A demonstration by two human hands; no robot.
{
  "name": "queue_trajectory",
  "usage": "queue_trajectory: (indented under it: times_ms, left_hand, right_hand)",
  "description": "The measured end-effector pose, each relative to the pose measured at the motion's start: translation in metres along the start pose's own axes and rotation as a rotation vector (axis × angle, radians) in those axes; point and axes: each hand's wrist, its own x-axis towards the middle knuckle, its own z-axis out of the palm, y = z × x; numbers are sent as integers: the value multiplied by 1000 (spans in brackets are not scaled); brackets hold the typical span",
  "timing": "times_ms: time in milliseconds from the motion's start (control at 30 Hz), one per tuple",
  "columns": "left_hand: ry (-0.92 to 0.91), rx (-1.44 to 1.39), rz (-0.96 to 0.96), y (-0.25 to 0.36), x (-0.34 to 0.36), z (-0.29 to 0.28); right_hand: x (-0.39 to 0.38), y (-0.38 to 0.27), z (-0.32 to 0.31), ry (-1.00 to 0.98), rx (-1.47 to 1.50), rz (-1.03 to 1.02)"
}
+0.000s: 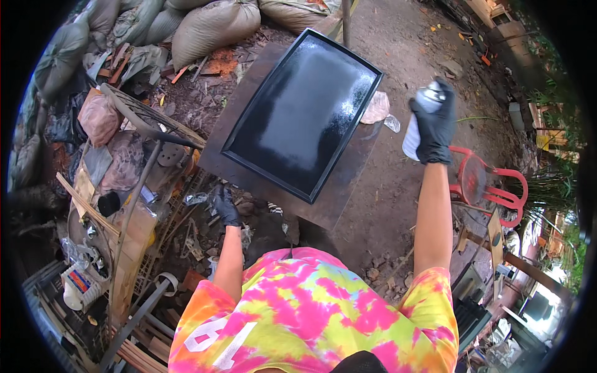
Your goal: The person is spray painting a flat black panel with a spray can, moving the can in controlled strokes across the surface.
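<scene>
My right hand, in a black glove, grips a white and silver spray can upright-ish, to the right of a black rectangular panel with a raised rim. The panel lies on a dark board and has a glossy dark surface with pale speckled patches near its upper and right edges. My left hand, also black-gloved, hangs beside the board's lower left edge with its fingers loosely extended, apparently holding nothing.
Sandbags line the back left. A cluttered rack with wood offcuts and bags stands at the left. A red plastic chair is at the right, near wooden scraps. A pole rises behind the board, and bare dirt ground surrounds it.
</scene>
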Motion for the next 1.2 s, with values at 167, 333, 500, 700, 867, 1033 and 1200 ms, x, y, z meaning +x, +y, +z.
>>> queue_trajectory:
  times_ms: [167,333,500,700,867,1033,1200]
  left_hand:
    - [-189,-688,-566,27,-31,52]
    - [-210,-748,-579,43,-41,64]
    - [-245,-722,-453,15,-25,60]
    - [-256,-665,-373,6,3,54]
    - [-229,-636,-392,14,18,51]
    - [-209,-618,-398,21,25,52]
    - [-225,-641,-378,19,30,52]
  right_hand:
    - [-1,-44,-81,342,654,59]
    - [-99,-92,-84,346,868,544]
    - [-115,-96,-69,-27,684,518]
    - [-178,-111,-6,-533,-77,-99]
    - [-204,-136,2,-531,-75,-134]
    - [-198,-143,13,-525,-60,-126]
    - [-181,-122,22,-461,-70,-116]
